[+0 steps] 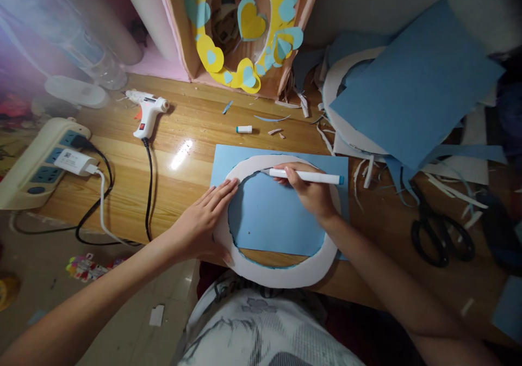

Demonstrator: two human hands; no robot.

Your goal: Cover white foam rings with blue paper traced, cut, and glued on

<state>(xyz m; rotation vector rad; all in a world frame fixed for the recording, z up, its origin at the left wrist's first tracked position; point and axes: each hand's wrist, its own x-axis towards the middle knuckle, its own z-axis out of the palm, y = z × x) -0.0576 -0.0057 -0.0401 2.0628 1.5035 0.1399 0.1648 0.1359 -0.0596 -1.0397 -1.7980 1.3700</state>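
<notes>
A white foam-board ring (281, 280) lies over a sheet of blue paper (281, 208), its lower part reaching past the sheet towards me. My left hand (212, 216) rests on the ring's left side, fingers stretched out flat and thumb lower down. Between the fingers of my right hand (308, 189) is a white marker (314, 177) with a blue end. Its tip meets the ring's upper inner edge, where the exact contact is hard to see. The marker's cap (244, 129) lies on the table beyond the sheet.
Left on the wooden table (179, 186) are a glue gun (149, 113) and a power strip (47, 165) with cables. A box (177, 23) holds a yellow heart-decorated ring (212, 56). Blue paper sheets (424, 83), black scissors (438, 233) and scraps lie right.
</notes>
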